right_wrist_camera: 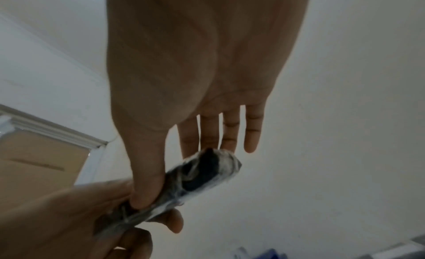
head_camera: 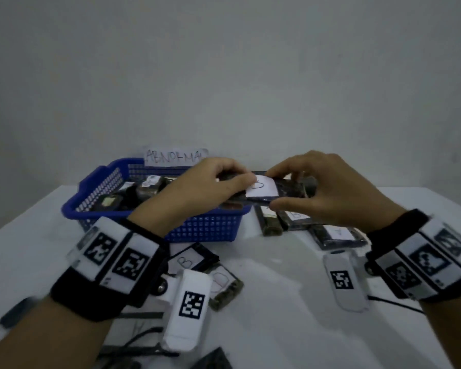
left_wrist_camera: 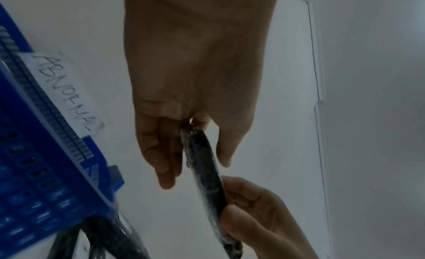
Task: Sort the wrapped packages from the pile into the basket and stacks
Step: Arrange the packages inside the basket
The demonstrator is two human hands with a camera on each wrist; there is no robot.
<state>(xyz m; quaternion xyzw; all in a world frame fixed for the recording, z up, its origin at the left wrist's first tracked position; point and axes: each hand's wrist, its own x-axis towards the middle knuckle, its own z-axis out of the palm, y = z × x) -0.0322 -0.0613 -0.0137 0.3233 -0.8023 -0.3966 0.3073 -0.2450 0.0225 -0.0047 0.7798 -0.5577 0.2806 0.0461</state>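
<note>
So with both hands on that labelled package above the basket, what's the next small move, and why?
Probably read the label, then set the package down. Left hand and right hand both pinch the wrapped package in mid-air, white label up, just right of the blue basket tagged ABNORMAL; lettered packages lie below.

Dark package (left_wrist_camera: 204, 173) between both hands' fingers (left_wrist_camera: 161, 153)

Flat dark wrapped package (head_camera: 266, 189) with white label, held level above blue basket's (head_camera: 202, 227) right edge
</note>
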